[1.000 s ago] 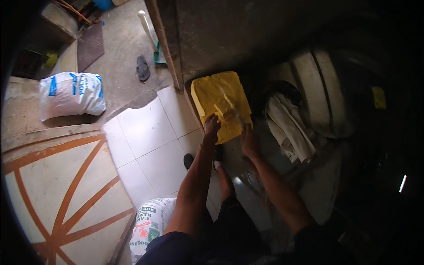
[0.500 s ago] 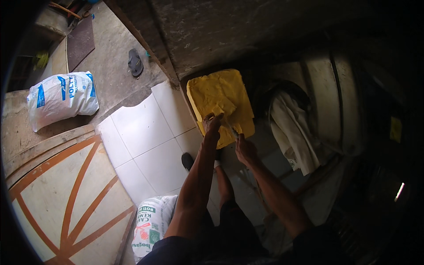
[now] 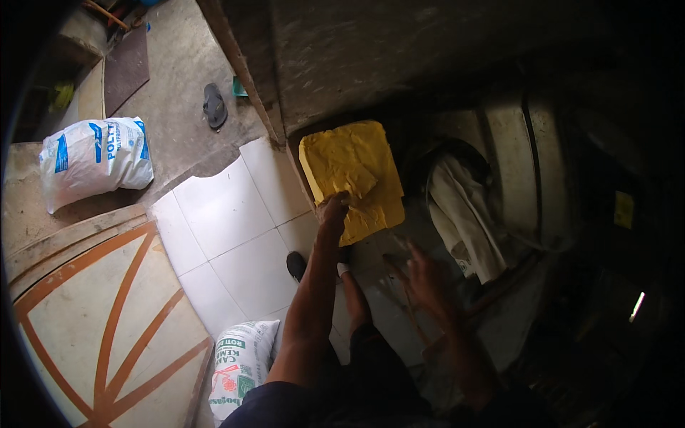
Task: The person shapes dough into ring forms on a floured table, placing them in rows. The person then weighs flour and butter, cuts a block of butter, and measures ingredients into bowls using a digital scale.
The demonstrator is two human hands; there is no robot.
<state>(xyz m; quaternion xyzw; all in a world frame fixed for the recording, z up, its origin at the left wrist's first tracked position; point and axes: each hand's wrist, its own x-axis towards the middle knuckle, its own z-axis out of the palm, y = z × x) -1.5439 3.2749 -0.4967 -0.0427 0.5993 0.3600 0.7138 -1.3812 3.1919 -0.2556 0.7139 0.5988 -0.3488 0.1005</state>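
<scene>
A large yellow block (image 3: pixel 357 153) of soft, paste-like stuff, rough on top with a raised torn piece, lies in front of me. At its near left edge my left hand (image 3: pixel 334 208) touches the surface with its fingers curled in; what lies between them is hidden. Off the block's near right corner is my right hand (image 3: pixel 427 278), blurred by motion. It grips a knife (image 3: pixel 399 241) whose dull thin blade points up and left, apart from the block.
A pale cloth (image 3: pixel 464 214) hangs over a dark round container at right. White tiles (image 3: pixel 246 250) run left of the block. Two filled sacks, one blue-and-white (image 3: pixel 96 164) and one green-printed (image 3: pixel 239 371), lie at left and near my legs. A sandal (image 3: pixel 215 107) rests beyond.
My right hand has drawn the knife back from the block, moving toward me and to the right. My left hand stays at the block, slightly lower and further left in view.
</scene>
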